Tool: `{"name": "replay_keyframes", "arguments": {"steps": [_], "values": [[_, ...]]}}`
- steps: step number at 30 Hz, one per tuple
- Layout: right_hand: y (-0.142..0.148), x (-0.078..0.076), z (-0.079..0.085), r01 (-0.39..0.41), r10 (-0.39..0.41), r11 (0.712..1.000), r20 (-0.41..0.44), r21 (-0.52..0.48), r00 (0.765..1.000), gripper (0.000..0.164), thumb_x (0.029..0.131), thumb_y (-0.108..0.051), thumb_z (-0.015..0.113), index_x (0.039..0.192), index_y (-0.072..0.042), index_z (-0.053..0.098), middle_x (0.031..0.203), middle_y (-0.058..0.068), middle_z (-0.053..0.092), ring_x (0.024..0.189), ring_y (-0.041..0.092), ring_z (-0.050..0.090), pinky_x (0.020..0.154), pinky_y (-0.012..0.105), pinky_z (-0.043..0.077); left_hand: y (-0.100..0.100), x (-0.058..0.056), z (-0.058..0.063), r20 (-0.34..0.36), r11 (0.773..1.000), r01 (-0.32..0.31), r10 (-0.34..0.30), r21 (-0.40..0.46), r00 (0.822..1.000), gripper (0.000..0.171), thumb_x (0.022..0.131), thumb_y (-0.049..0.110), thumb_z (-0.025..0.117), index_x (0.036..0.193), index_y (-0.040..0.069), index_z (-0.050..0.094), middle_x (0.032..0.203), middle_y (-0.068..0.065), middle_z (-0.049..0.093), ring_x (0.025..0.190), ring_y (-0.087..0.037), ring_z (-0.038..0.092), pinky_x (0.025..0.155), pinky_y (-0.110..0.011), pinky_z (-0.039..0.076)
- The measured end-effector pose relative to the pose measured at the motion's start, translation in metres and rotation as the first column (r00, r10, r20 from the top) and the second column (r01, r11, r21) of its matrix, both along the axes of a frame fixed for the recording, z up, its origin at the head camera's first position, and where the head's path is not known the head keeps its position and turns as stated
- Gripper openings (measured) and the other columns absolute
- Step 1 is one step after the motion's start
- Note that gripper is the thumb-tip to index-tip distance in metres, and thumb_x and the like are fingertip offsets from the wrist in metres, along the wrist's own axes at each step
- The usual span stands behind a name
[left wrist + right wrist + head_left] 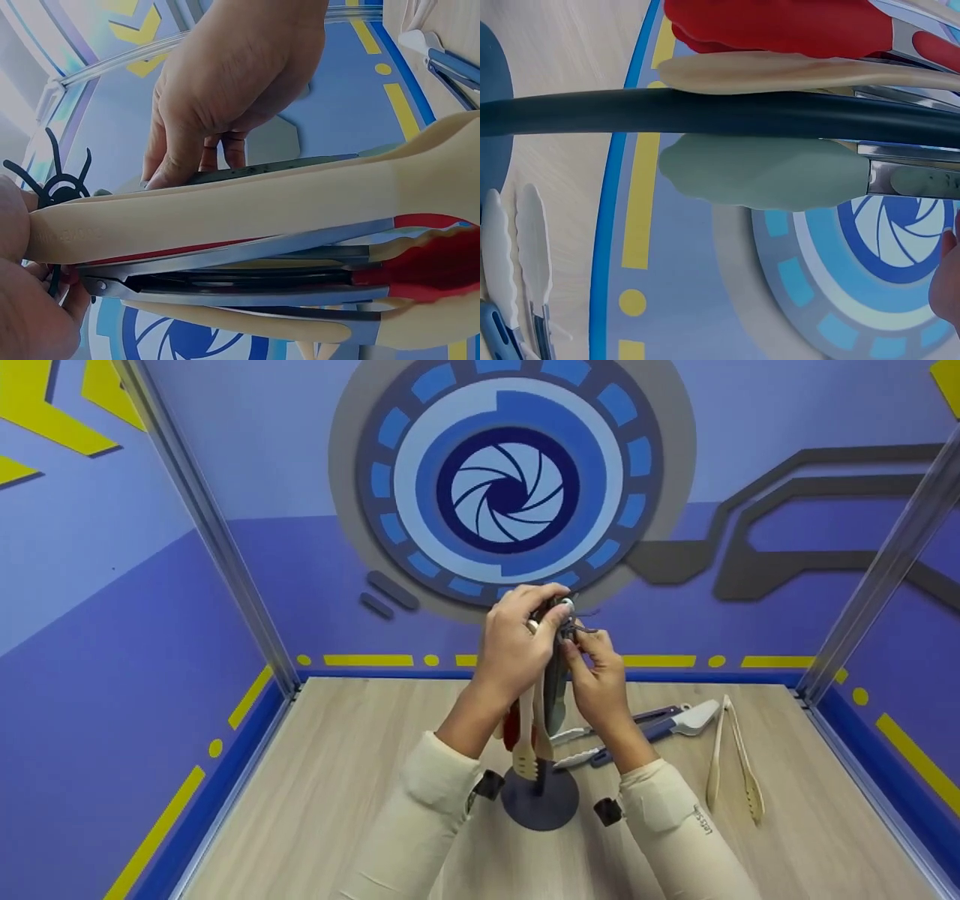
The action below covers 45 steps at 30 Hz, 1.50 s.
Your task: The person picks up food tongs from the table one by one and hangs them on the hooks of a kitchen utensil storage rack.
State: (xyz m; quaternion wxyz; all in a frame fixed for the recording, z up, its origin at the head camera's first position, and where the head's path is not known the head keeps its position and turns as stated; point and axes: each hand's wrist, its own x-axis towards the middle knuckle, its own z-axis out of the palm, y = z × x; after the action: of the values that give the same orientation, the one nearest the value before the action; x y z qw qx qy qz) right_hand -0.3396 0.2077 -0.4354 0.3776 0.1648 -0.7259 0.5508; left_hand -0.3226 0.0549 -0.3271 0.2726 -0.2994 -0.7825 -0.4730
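A dark hook stand rises from its round base [540,806], its pole [592,112] hung about with several tongs. My left hand [517,637] is curled at the stand's top, fingers around the black hooks [64,187]. Close below them hang beige tongs [225,214] and red-tipped tongs [780,28]. On the stand's right side, my right hand [602,679] pinches the upper part of the green-tipped tongs [765,172], whose tips point down beside the pole. The hands hide the green tongs' upper end in the head view.
On the wooden table [345,810], right of the stand, lie blue-handled tongs with pale tips [656,729] and another dark-handled pair [656,714]. Spread beige tongs [739,761] lie farther right. A blue patterned wall [300,592] stands behind, with metal posts at the corners.
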Motion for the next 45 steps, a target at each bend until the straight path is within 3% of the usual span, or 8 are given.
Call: {"name": "replay_keyframes", "arguments": {"steps": [7,11,15,21,28,34,39,45], "values": [[0.001,0.003,0.004,-0.019,0.02,1.0,0.057,-0.025,0.998,0.027,0.104,-0.001,0.064,0.129,0.001,0.075,0.1,0.011,0.064,0.092,0.004,0.057,0.079,0.018,0.049,-0.001,0.002,0.001,0.017,0.997,-0.037,0.038,-0.061,0.999,0.027,0.107,0.03,0.066,0.13,0.02,0.076,0.125,0.0,0.076,0.112,-0.018,0.067,0.097,-0.041,0.056],[0.008,0.003,0.009,-0.009,0.011,1.0,0.096,-0.021,0.995,0.029,0.103,-0.002,0.067,0.13,0.0,0.075,0.115,0.021,0.071,0.095,0.004,0.058,0.085,0.019,0.048,0.0,0.003,0.001,0.031,0.997,-0.033,0.036,-0.071,0.999,0.029,0.107,0.032,0.065,0.133,0.022,0.075,0.127,0.001,0.075,0.112,-0.018,0.066,0.097,-0.041,0.056],[0.019,0.004,0.013,0.003,-0.005,1.0,0.128,0.015,0.992,0.03,0.1,-0.005,0.072,0.13,-0.005,0.076,0.126,0.02,0.074,0.101,0.004,0.06,0.091,0.021,0.048,0.0,0.003,-0.002,0.035,0.998,-0.027,0.029,-0.053,0.999,0.029,0.107,0.032,0.066,0.133,0.022,0.075,0.127,0.0,0.075,0.113,-0.018,0.067,0.096,-0.041,0.057],[0.041,0.005,0.014,0.025,-0.021,0.999,0.127,-0.028,0.992,0.028,0.1,-0.008,0.073,0.128,-0.007,0.078,0.12,0.018,0.079,0.1,0.004,0.064,0.086,0.017,0.052,-0.001,0.002,-0.004,0.038,0.999,-0.015,0.016,-0.037,0.999,0.028,0.107,0.03,0.067,0.131,0.02,0.075,0.127,-0.002,0.075,0.116,-0.019,0.067,0.097,-0.039,0.059],[0.073,0.008,0.016,0.134,-0.111,0.974,0.135,-0.181,0.985,0.021,0.107,-0.014,0.065,0.116,-0.004,0.081,0.099,-0.007,0.083,0.08,-0.003,0.064,0.073,0.016,0.046,0.0,0.003,-0.002,0.049,0.999,-0.007,0.009,-0.043,0.999,0.028,0.107,0.031,0.065,0.132,0.02,0.075,0.127,-0.001,0.074,0.116,-0.018,0.066,0.095,-0.038,0.058],[0.098,0.005,0.005,0.181,-0.121,0.951,0.238,-0.251,0.964,0.026,0.109,-0.019,0.063,0.117,-0.001,0.078,0.089,-0.017,0.079,0.089,0.003,0.075,0.077,0.015,0.056,-0.001,0.003,-0.001,0.049,0.999,-0.013,0.016,-0.048,0.999,0.028,0.108,0.032,0.065,0.132,0.021,0.075,0.126,0.001,0.074,0.114,-0.017,0.065,0.094,-0.038,0.057],[0.112,0.002,-0.01,0.203,-0.096,0.945,0.375,-0.258,0.922,0.032,0.11,-0.024,0.06,0.123,0.001,0.075,0.088,-0.016,0.078,0.084,0.008,0.074,0.072,0.019,0.06,-0.001,0.003,-0.003,0.047,0.999,-0.004,0.006,-0.039,0.999,0.028,0.108,0.032,0.064,0.132,0.021,0.075,0.127,0.0,0.074,0.112,-0.018,0.065,0.093,-0.036,0.058],[0.12,-0.004,-0.035,0.217,-0.097,0.968,0.602,-0.129,0.792,0.042,0.111,-0.029,0.057,0.134,0.005,0.067,0.089,-0.012,0.078,0.078,0.001,0.072,0.072,0.022,0.062,0.0,0.002,-0.001,0.05,0.999,-0.01,0.011,-0.034,0.999,0.028,0.108,0.032,0.065,0.132,0.021,0.075,0.127,0.0,0.074,0.112,-0.017,0.065,0.092,-0.035,0.058]]}}
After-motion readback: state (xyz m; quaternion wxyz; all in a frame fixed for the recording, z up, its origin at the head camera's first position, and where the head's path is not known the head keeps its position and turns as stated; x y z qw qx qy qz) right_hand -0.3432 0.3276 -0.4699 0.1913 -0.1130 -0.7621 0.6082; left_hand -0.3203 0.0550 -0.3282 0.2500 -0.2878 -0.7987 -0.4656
